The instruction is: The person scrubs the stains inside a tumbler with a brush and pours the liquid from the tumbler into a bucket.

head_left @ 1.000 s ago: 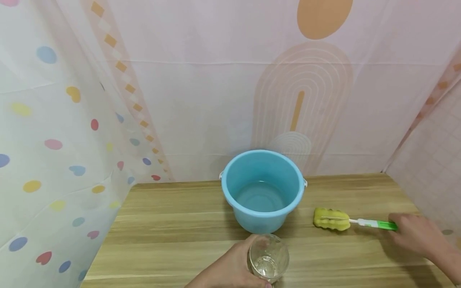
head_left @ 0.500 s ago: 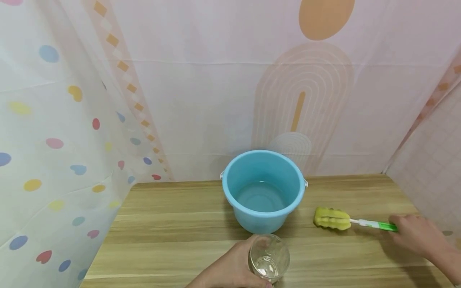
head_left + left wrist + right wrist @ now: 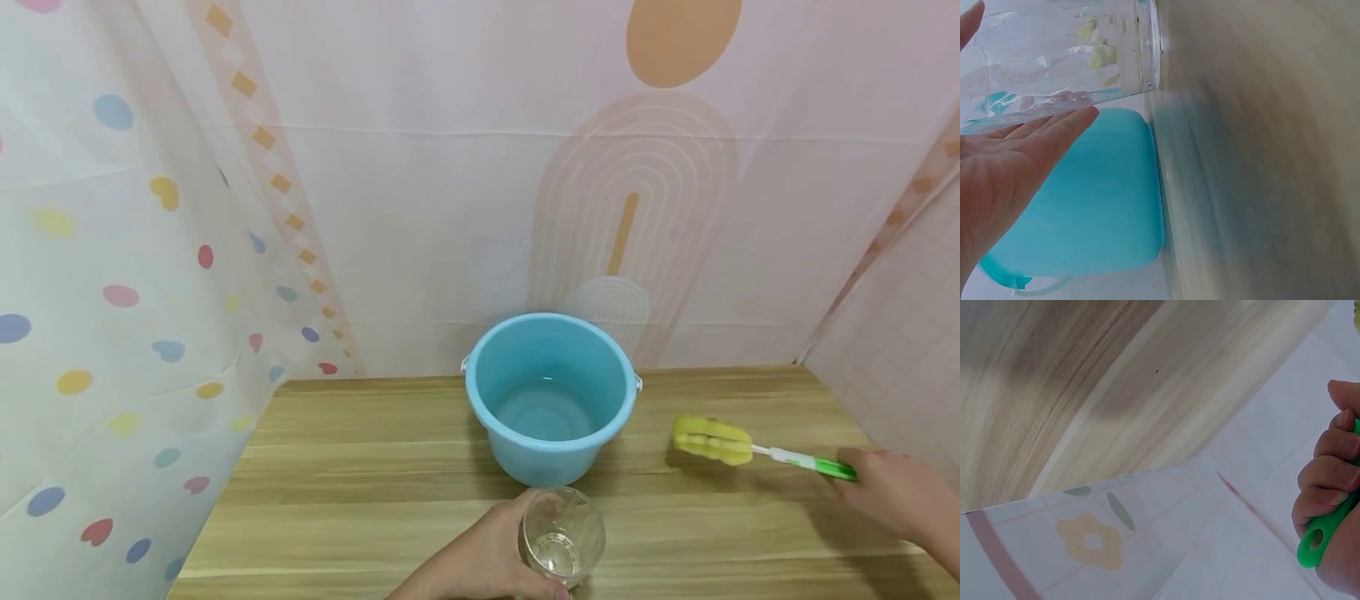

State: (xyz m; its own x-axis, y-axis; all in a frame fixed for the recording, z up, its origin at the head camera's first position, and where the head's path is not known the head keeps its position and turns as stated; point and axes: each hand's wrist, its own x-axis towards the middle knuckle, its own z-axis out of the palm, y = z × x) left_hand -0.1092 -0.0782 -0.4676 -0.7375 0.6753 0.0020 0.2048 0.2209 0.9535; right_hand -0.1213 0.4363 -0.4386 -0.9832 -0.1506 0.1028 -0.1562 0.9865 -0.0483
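My left hand (image 3: 495, 550) holds a clear drinking glass (image 3: 567, 529) upright in front of the bucket, thumb on the near side and fingers along the far side. In the left wrist view the base of the glass (image 3: 1138, 50) is right at the tabletop. On the right, my right hand (image 3: 896, 493) grips the green end of a bottle brush (image 3: 711, 442) with a yellow sponge head pointing left. The sponge hangs over the table with a shadow under it. Curled fingers (image 3: 1332, 472) wrap the green handle (image 3: 1329, 534) in the right wrist view.
A light blue bucket (image 3: 551, 458) with water in its bottom stands behind the glass, between it and the back curtain (image 3: 420, 208). The wood-grain table (image 3: 337, 475) is bordered by patterned curtains at the left, back and right.
In the last half second my right hand has lifted the bottle brush off the table and shifted it right. My left hand and the glass have stayed in place.
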